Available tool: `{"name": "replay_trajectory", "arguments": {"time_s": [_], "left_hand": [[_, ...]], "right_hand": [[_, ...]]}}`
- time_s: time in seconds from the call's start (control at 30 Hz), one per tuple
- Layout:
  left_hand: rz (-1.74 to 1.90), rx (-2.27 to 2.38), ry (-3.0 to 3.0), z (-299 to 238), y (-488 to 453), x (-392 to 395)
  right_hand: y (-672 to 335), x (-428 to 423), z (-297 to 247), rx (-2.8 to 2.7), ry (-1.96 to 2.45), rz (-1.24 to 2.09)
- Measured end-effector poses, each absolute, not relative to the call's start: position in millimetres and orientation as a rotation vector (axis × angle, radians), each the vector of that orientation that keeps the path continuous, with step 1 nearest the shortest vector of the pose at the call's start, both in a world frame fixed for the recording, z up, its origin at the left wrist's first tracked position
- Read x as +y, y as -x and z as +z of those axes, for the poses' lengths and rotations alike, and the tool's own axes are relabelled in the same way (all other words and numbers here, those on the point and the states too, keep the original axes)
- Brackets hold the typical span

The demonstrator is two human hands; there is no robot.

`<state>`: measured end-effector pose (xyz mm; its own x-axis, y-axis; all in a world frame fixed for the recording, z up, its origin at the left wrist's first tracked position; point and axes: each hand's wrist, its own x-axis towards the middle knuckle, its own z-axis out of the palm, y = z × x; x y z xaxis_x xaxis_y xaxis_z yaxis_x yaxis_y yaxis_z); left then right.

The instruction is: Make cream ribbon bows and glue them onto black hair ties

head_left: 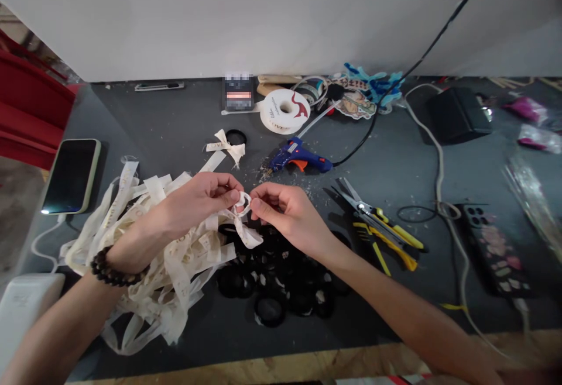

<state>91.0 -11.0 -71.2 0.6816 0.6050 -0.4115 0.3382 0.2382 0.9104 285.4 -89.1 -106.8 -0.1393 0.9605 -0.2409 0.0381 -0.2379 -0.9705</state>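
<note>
Between my two hands a white printed ribbon (pixel 248 234) is bent into a small loop, its tail hanging down. My left hand (pixel 215 192) pinches the loop's left side, and my right hand (pixel 281 206) pinches its right side. Under my left forearm lies a heap of cut cream ribbon strips (pixel 175 268). Below my hands spreads a pile of black hair ties (pixel 270 309), some with small white bits on them. Beyond my left hand, a finished-looking ribbon bow (pixel 235 150) rests against a black hair tie (pixel 237 137).
A blue glue gun (pixel 298 154) with its black cord lies behind my hands, near a ribbon spool (pixel 285 110). To the right are scissors and a yellow cutter (pixel 381 233), a cable (pixel 439 168) and a patterned phone (pixel 496 244). Another phone (pixel 71 175) charges at the left.
</note>
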Motion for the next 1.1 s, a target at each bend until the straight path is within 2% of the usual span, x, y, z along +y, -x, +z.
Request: {"name": "replay_trajectory", "arguments": {"time_s": [0.13, 0.3, 0.73, 1.1], "left_hand": [[0.217, 0.827, -1.316, -71.0, -91.3, -12.8], [0.164, 0.845, -1.353, -72.7, -88.2, -10.2], [0.161, 0.871, -1.368, -76.2, -89.6, -12.4], [0.043, 0.781, -1.362, -75.6, -86.3, -7.3]], "right_hand": [[-283.9, -90.2, -108.2, -1.224, 1.33, 1.47], [-286.3, -90.7, -106.1, -1.341, 1.402, 1.265], [-286.1, -90.2, -110.4, -1.381, 1.425, 1.219], [-284.4, -92.9, -104.0, -1.638, 1.438, 0.785]]}}
